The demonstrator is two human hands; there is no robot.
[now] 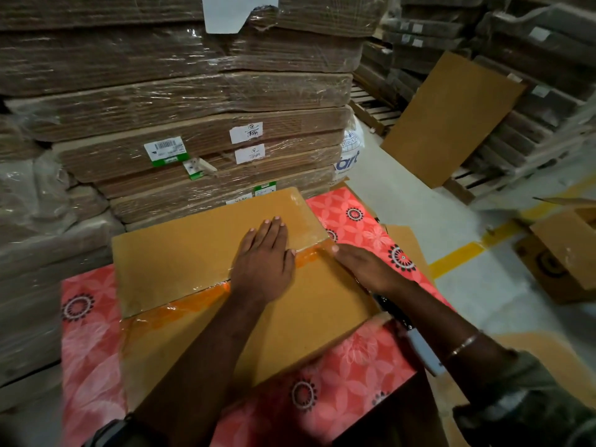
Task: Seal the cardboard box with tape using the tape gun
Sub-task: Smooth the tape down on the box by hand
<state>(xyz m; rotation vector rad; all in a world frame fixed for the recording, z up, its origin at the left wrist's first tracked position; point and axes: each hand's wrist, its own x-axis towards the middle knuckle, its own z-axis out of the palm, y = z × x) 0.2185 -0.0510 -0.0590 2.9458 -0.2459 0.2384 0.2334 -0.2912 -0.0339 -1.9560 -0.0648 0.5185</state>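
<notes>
A brown cardboard box (180, 259) lies closed on a pink flowered cloth (87, 333). A strip of clear tape (193, 300) runs along the seam between its two flaps, from the near left edge to the far right edge. My left hand (264, 262) lies flat, fingers straight, pressing on the seam near the middle. My right hand (364, 266) rests with straight fingers on the tape at the box's right edge. A dark and white object that may be the tape gun (416, 340) lies partly hidden under my right forearm, beside the box.
Shrink-wrapped stacks of flat cartons (193, 108) rise right behind the box. A loose cardboard sheet (451, 121) leans on pallets at the back right. An open carton (567, 253) stands on the floor at right, near a yellow floor line (458, 256).
</notes>
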